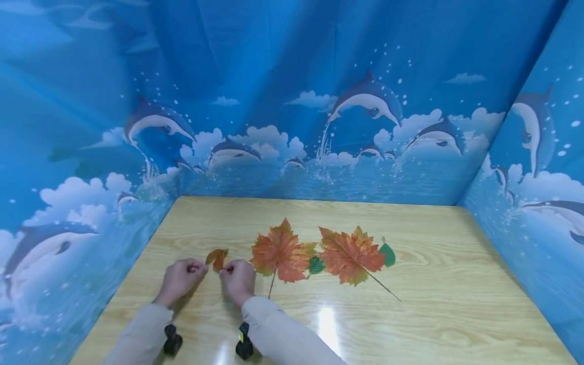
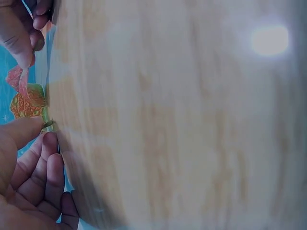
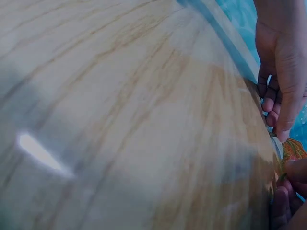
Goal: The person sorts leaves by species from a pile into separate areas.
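Both hands hold a small, curled orange-brown and green artificial leaf (image 1: 216,257) over the left part of the table. My left hand (image 1: 181,280) pinches its left end between thumb and fingers, and my right hand (image 1: 239,281) pinches its right end. In the left wrist view the leaf (image 2: 29,101) looks red, yellow and green, bent between the two hands. Only a patterned piece of the leaf (image 3: 292,149) shows in the right wrist view, at the right edge; fingertips hide the rest.
To the right lie a large orange maple leaf (image 1: 279,253), a small green leaf (image 1: 316,264), a second maple leaf (image 1: 351,254) and another green leaf (image 1: 388,254). They form a row on the wood-patterned table (image 1: 438,304). Blue dolphin-print curtains (image 1: 283,66) surround the table's back and sides.
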The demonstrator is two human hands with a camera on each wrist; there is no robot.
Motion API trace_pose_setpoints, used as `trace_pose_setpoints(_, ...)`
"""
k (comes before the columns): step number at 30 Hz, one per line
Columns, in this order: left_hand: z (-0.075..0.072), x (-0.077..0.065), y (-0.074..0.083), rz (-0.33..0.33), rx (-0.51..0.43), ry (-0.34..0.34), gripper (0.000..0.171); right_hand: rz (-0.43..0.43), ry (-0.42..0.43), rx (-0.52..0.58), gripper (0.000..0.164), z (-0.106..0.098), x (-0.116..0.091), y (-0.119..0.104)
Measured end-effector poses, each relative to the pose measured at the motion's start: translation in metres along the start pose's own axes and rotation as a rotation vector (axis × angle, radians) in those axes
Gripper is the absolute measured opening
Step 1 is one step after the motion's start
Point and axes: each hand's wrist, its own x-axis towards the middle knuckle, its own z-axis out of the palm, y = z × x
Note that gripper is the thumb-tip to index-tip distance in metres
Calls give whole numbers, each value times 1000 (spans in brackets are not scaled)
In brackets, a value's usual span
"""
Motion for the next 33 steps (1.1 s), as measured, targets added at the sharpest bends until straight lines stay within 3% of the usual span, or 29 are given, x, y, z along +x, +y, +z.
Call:
trace_pose_setpoints(9,0,2,2,-14,5,-11,14,-38,44,-29,5,2,2,-1)
trace_pose_setpoints(16,1,2,0,-11,2,-27,13,-134,-23,-83,5,4,0,1)
trace_pose_setpoints(26,3,3,-2,2,4,-7,13,-86,-7,-48,5,6,1,2)
trace_pose_setpoints(33,3,2,-3,-14,6,-8,14,-129,-12,-36,5,11,1,10)
